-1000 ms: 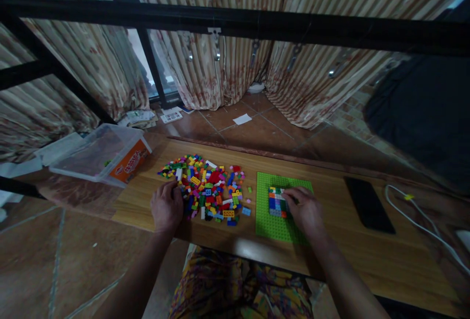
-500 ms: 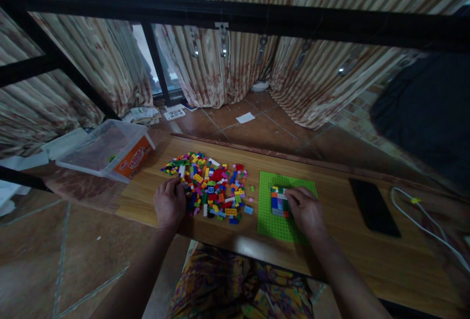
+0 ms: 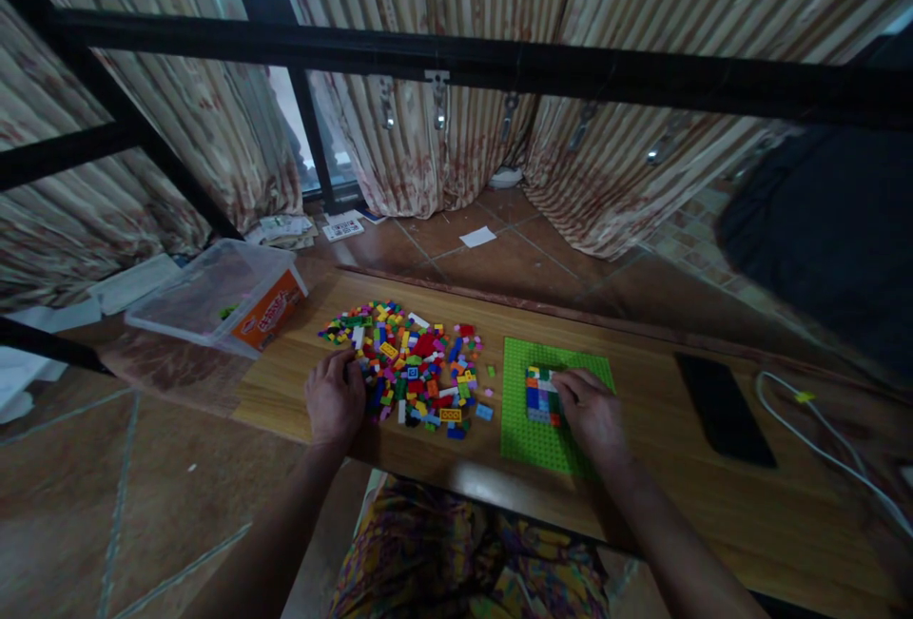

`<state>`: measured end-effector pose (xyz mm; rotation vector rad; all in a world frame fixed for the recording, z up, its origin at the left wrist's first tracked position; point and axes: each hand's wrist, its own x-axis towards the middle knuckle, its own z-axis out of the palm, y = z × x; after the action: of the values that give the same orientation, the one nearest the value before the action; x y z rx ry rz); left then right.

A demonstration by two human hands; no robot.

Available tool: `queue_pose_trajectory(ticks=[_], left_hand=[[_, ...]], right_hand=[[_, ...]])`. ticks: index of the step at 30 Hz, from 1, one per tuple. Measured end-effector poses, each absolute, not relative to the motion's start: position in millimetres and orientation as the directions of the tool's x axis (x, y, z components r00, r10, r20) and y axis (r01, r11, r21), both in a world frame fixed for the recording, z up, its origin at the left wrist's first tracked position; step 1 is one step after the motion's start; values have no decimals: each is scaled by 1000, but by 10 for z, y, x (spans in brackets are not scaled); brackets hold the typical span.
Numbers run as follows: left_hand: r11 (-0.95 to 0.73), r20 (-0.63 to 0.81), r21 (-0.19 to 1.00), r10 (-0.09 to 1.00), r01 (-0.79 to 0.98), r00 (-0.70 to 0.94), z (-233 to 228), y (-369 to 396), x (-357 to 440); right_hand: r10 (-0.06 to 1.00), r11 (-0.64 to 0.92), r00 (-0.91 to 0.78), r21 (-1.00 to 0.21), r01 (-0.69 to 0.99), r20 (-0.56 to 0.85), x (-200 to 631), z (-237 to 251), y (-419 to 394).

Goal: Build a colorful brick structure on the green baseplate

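Loose toy building bricks [image 3: 420, 362] of many colours lie in a spread-out pile on the wooden table. At the pile's left edge rests my left hand [image 3: 335, 397], its fingers loosely bent and nothing visible in it. A green studded baseplate [image 3: 517, 438] lies to the right of the pile. On it stands a small block of joined bricks [image 3: 540, 398] in blue, white, orange, red and grey. My right hand [image 3: 591, 410] reaches over the baseplate, thumb and fingers pinched at the block's upper right side, on a brick mostly hidden by the fingertips.
A clear plastic box [image 3: 206, 291] with an orange label stands at the table's left end. Right of the baseplate lie a black phone [image 3: 724, 410] and a white cable [image 3: 827, 429]. A black metal bar [image 3: 456, 63] crosses in front of striped curtains [image 3: 471, 148].
The whole view has shifted slightly, so things appear a little lower. Both hands keep nearly the same places, the right one still at the brick block.
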<state>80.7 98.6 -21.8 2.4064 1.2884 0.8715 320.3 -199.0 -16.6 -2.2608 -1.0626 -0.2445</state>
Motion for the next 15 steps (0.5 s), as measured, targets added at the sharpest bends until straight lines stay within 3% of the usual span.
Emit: queue_pose_trajectory(ticks=[4, 11, 15], left_hand=[[-571, 388, 498, 820, 653, 421, -211, 979, 810], [-581, 390, 488, 813, 652, 433, -192, 973, 813], [-573, 381, 493, 819, 655, 429, -196, 972, 812]], right_hand=[[583, -461, 684, -515, 723, 438, 3146, -157, -2022], [336, -476, 792, -633, 610, 510, 3093, -4, -2029], [315, -445, 814, -681, 581, 488, 3040, 111, -1911]])
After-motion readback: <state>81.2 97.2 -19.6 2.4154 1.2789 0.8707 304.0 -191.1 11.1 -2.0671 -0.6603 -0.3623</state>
